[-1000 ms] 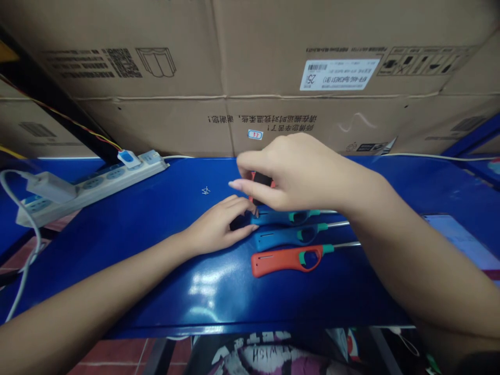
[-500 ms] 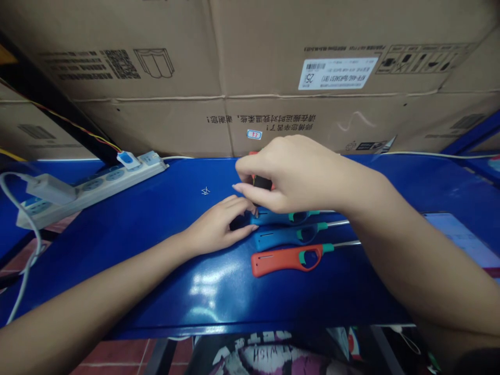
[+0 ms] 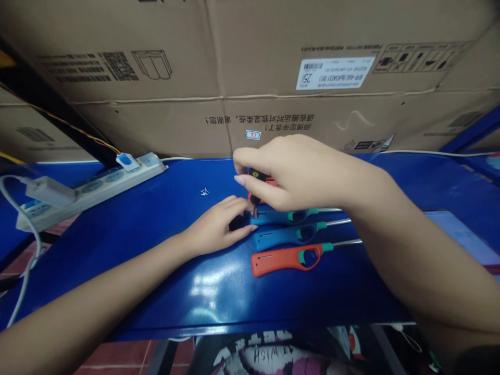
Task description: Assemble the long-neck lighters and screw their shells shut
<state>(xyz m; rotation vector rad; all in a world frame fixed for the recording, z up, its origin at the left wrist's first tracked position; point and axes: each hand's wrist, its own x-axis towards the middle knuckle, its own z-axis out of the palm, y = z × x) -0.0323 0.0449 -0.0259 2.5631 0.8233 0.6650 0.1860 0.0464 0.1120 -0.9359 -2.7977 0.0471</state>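
Note:
My right hand [image 3: 281,169] is closed around the dark handle of a screwdriver [image 3: 254,199], which points down at the butt end of a blue gas lighter [image 3: 271,217]. Finger and thumb of my left hand [image 3: 222,224] are bent around that same butt end, by the tip. The exact contact is partly covered by fingers. Nearer to me lie a second blue lighter [image 3: 279,237] and a red lighter [image 3: 281,259], side by side, with green triggers and metal tubes to the right. Beneath my right hand, another red lighter [image 3: 269,194] is mostly hidden.
Several small screws [image 3: 205,191] lie in a little pile left of the lighters. A white power strip [image 3: 105,182] with plugs and cords stands at the left. Cardboard boxes [image 3: 156,122] wall off the back of the blue table [image 3: 164,297]. A phone [image 3: 461,234] lies at the right.
My right hand's fingers have shifted on the screwdriver, and its handle and shaft show more now. My left hand stays at the blue lighter's end. The lighters hold their places.

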